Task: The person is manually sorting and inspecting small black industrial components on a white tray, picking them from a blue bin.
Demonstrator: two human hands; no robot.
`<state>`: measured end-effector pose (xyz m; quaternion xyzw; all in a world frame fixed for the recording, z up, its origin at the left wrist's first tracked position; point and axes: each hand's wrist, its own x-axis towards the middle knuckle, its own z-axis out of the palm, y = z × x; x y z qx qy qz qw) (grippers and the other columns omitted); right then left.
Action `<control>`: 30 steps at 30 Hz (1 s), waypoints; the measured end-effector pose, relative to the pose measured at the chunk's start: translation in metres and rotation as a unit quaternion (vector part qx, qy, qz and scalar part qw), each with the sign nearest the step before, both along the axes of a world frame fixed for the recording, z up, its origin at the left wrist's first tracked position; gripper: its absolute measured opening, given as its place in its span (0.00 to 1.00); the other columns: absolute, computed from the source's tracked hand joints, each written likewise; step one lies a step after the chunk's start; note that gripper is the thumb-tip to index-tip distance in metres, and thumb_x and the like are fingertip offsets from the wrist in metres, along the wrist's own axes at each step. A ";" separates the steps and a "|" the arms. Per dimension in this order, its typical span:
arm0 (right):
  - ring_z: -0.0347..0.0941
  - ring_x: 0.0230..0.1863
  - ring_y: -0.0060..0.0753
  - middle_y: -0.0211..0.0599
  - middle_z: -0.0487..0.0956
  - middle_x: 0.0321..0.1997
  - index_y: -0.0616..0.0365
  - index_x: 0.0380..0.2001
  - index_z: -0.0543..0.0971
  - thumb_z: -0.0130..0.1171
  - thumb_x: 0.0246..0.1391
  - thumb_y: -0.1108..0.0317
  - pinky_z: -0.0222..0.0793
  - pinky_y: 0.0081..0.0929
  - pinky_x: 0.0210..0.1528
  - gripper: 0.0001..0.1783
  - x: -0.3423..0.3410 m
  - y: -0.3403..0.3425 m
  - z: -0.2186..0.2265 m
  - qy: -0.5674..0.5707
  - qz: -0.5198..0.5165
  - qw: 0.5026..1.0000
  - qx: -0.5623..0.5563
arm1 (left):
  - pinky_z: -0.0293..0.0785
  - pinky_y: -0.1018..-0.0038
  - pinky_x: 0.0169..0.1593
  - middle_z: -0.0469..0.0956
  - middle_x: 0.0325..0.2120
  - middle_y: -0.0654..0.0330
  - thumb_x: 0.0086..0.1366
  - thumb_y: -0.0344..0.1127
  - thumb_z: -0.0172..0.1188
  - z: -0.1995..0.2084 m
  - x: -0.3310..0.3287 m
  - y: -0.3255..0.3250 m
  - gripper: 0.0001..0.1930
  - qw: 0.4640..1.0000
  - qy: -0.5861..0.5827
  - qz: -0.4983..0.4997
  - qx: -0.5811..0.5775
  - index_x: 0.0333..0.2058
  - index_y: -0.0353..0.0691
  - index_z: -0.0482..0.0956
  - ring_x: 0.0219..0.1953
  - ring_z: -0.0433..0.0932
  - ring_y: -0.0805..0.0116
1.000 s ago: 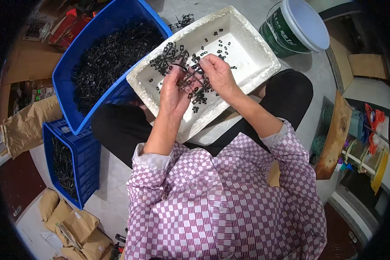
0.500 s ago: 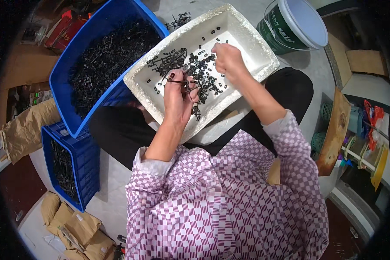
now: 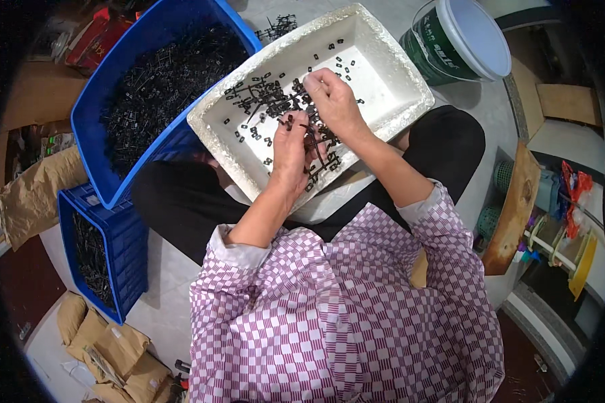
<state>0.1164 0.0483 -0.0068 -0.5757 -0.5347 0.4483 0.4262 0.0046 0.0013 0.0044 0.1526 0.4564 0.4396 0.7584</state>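
A white foam box (image 3: 390,50) rests across my lap, tilted in the view. Small black plastic parts (image 3: 252,127) lie scattered over its floor, with black branching sprues (image 3: 265,94) heaped toward the left. My left hand (image 3: 290,148) is closed on a black plastic sprue (image 3: 323,156), its thin arms sticking out past the fingers. Just above and to the right, my right hand (image 3: 336,101) is curled with thumb and fingertips together over the heap. Whatever sits in that pinch is too small to make out.
Left of the box stands a large blue tub (image 3: 91,127) full of black sprues. Below it is a blue crate (image 3: 138,248) with more of them. A green and white bucket (image 3: 444,47) is at the far right, a wooden board (image 3: 514,208) nearer. Brown paper sacks (image 3: 117,349) lie lower left.
My right hand has come left from the box's right part to beside my left hand. My left hand has shifted slightly right and down, still gripping a sprue. The loose parts lie differently.
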 end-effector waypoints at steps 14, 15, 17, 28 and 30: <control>0.60 0.16 0.14 0.21 0.67 0.17 0.57 0.29 0.72 0.50 0.56 0.62 0.54 0.10 0.18 0.09 0.058 0.031 -0.001 0.165 -0.153 0.967 -0.118 | 0.65 0.77 0.14 0.68 0.18 0.63 0.62 0.43 0.51 0.009 -0.020 0.002 0.11 0.992 0.011 -0.111 -0.051 0.30 0.42 0.66 0.13 0.67 0.72; 0.61 0.17 0.14 0.21 0.67 0.17 0.57 0.30 0.72 0.50 0.55 0.61 0.56 0.11 0.19 0.10 0.062 0.032 -0.001 0.192 -0.149 0.962 -0.126 | 0.65 0.77 0.14 0.68 0.17 0.63 0.62 0.43 0.51 0.006 -0.020 0.001 0.11 0.994 0.018 -0.101 -0.047 0.30 0.41 0.66 0.13 0.67 0.72; 0.61 0.18 0.15 0.22 0.67 0.18 0.57 0.30 0.72 0.50 0.55 0.62 0.57 0.12 0.20 0.10 0.054 0.026 -0.009 0.166 -0.109 0.967 -0.158 | 0.65 0.76 0.13 0.67 0.17 0.62 0.62 0.43 0.50 0.002 -0.018 0.000 0.12 0.995 0.034 -0.082 -0.040 0.30 0.41 0.65 0.12 0.67 0.71; 0.66 0.25 0.21 0.31 0.72 0.24 0.61 0.29 0.73 0.53 0.52 0.62 0.62 0.18 0.29 0.11 0.025 0.004 -0.011 0.076 0.135 0.978 -0.142 | 0.63 0.77 0.12 0.67 0.15 0.63 0.62 0.41 0.52 -0.021 -0.008 0.000 0.10 0.989 0.106 -0.105 0.018 0.28 0.42 0.66 0.11 0.65 0.72; 0.65 0.25 0.22 0.33 0.72 0.24 0.61 0.28 0.73 0.51 0.53 0.62 0.61 0.20 0.28 0.11 0.021 0.004 -0.015 0.199 0.010 0.969 -0.148 | 0.63 0.77 0.12 0.67 0.16 0.62 0.61 0.42 0.53 -0.019 -0.005 0.002 0.11 0.986 0.113 -0.116 0.030 0.28 0.41 0.66 0.11 0.66 0.72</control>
